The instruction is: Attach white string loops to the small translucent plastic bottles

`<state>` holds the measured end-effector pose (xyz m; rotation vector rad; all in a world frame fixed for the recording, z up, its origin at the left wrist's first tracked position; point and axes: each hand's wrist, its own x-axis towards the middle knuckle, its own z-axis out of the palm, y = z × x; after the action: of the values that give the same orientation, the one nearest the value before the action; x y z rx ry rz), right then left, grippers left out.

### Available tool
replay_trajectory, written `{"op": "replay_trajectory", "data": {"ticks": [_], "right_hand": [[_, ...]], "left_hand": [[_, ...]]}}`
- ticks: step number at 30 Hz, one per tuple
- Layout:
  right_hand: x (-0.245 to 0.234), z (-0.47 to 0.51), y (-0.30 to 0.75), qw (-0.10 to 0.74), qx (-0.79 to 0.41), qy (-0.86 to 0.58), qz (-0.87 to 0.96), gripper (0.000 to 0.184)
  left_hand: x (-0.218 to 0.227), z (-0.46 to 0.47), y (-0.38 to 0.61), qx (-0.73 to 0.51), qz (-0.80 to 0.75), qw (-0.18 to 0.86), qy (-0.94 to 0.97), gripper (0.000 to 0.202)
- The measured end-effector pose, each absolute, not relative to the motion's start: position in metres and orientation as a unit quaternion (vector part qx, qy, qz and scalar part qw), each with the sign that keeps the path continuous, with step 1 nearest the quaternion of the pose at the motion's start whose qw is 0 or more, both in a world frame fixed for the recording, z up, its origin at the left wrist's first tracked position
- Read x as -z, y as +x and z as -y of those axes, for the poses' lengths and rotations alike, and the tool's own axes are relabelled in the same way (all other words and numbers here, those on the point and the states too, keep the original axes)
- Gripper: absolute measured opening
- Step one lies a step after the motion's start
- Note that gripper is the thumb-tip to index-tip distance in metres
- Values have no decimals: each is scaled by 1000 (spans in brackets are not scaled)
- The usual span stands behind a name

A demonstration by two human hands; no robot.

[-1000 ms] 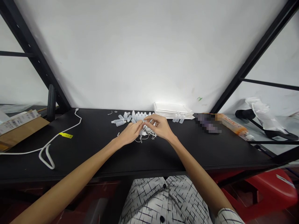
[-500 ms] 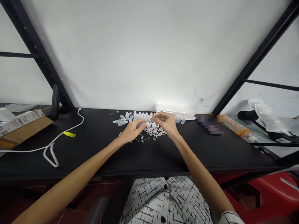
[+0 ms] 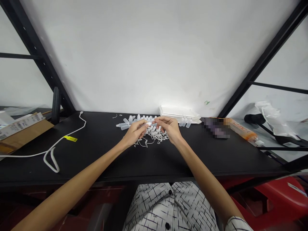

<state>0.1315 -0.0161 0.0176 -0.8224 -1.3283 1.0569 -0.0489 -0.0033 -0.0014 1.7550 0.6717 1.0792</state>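
My left hand (image 3: 135, 132) is closed, thumb and index finger pinching a small white cap (image 3: 149, 124). Close against it, my right hand (image 3: 169, 128) pinches what looks like a small translucent plastic bottle, mostly covered by the fingers. Beneath both hands lies a heap of white caps with thin curly tails (image 3: 157, 134). Several small translucent bottles (image 3: 125, 127) lie or stand behind and left of my left hand. A few more bottles (image 3: 184, 122) stand in a row just past my right hand.
A stack of white trays (image 3: 179, 112) rests against the wall. On the left are a white cable (image 3: 69, 133) with a yellow tag and a cardboard box (image 3: 26, 131). A blurred-out dark object (image 3: 216, 128) and an orange-and-clear bottle (image 3: 243, 131) lie right on the black table (image 3: 154, 163).
My hands have come closer together, with the white cap now showing between the fingertips. My left hand has shifted slightly up and its fingers are more curled.
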Motion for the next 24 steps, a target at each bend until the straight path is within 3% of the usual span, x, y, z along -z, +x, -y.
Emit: {"op": "replay_trajectory", "data": {"ticks": [12,24], "right_hand": [[-17,15,130,582,-437,-353,588,15],[-10,11,132,558,-384,-365,639,25]], "left_hand": [[3,2,-48,-436,-286,486,702,25],[3,3,-49,-418,-310,461,719,28]]}}
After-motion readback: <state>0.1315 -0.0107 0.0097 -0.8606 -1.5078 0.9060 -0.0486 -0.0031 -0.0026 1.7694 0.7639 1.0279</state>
